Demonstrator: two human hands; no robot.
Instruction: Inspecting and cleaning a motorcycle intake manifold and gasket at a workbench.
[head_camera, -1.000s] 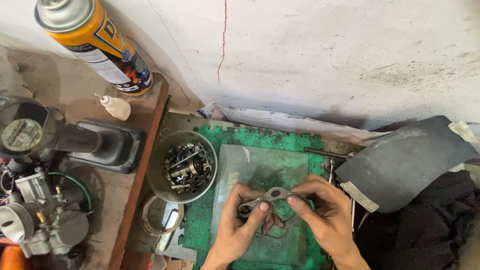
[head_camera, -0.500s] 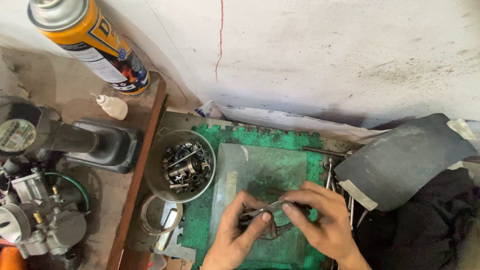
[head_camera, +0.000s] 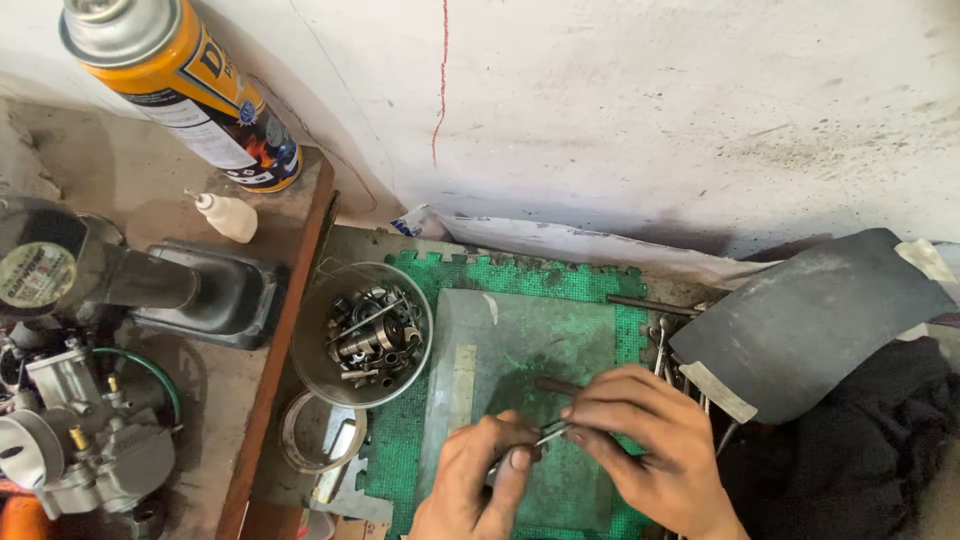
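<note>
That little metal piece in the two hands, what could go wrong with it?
The thin silvery metal piece is pinched only by fingertips of the left hand and right hand, so it might slip and hide in the green foam mat. The round metal bowl of small parts sits close; an elbow bump could perhaps spill it.

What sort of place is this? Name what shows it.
Probably a small engine repair workbench: a bowl of grimy metal parts, a carburetor, and a spray can beside a stained green mat.
</note>
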